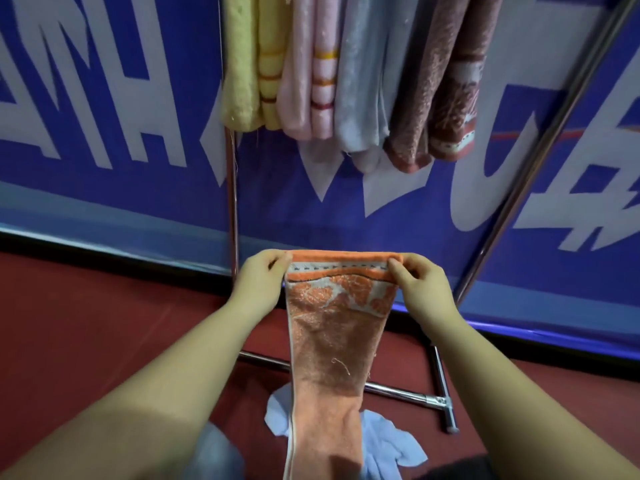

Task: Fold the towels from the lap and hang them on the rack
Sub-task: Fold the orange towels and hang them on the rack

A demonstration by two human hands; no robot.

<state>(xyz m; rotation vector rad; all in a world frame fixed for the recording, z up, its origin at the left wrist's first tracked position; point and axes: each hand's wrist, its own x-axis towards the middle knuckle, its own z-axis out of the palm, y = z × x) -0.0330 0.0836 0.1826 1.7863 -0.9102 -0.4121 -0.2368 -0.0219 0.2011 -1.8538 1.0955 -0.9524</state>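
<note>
Blue banner (104, 188) with large white lettering fills the background above a dark red floor (86, 323). On the rack (232, 188) hang four folded towels side by side: yellow (252, 64), pink (311, 74), pale grey (363, 81) and brown (436, 91), so much of the task looks done. The orange towel (329, 334) is held up by its top corners, lengthwise fold in place, its tail running down to the lap. The left hand (259, 275) pinches one corner in a tight grip, the right hand (415, 282) pinches the other. A light blue cloth (384, 441) waits at the lap. Free rail seems to lie right of the brown towel, before the slanted chrome pole (540, 157). The base bar (398, 389) crosses the floor just below the hands.
</note>
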